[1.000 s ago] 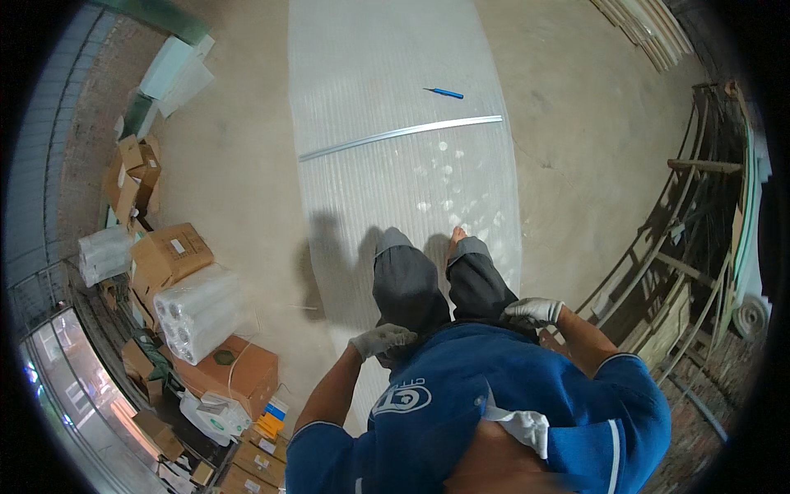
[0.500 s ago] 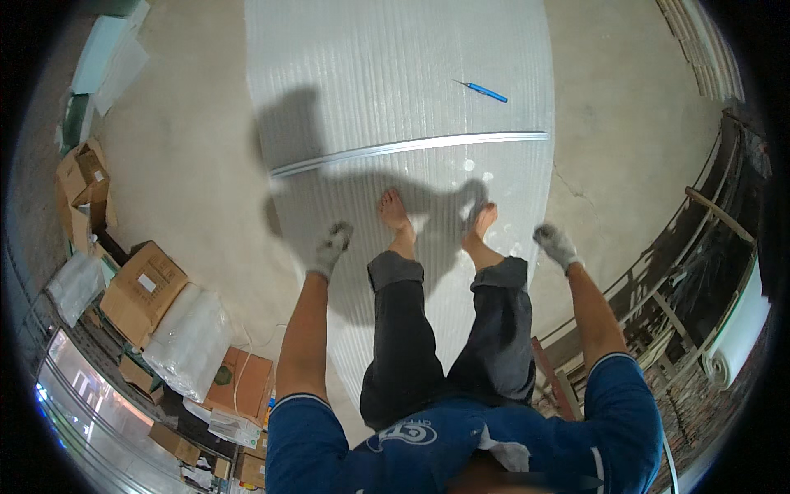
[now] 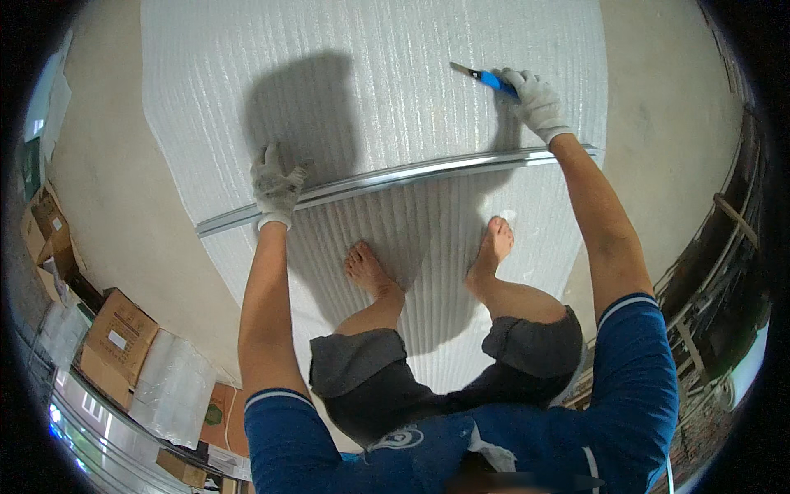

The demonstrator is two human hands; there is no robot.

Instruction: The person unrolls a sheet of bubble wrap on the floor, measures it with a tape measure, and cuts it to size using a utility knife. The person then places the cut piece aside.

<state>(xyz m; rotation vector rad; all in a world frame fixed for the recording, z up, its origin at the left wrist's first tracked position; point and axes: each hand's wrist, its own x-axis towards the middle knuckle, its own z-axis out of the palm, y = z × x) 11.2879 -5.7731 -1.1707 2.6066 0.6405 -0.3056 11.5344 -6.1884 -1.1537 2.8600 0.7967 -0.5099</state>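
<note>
A blue utility knife (image 3: 487, 79) with its blade out lies under the fingers of my right hand (image 3: 533, 100), which are closed round the rear of its handle. The blade points to the left and slightly away. A long silver metal strip (image 3: 403, 174) crosses a white ribbed foam sheet (image 3: 420, 41), slanting up to the right. My left hand (image 3: 278, 185) is over the strip's left part with fingers and thumb apart; whether its palm presses on the strip I cannot tell. Both hands wear pale work gloves.
My bare feet (image 3: 372, 270) stand on the foam sheet behind the strip. Beige floor (image 3: 107, 148) borders the sheet. Cardboard boxes (image 3: 119, 337) and a plastic-wrapped bundle (image 3: 171, 379) stand at the left. Wooden and metal racks (image 3: 699, 272) line the right side.
I have bent down, so the strip and sheet look nearer. My left hand has moved forward to the strip. My right hand has reached past it and taken hold of the knife.
</note>
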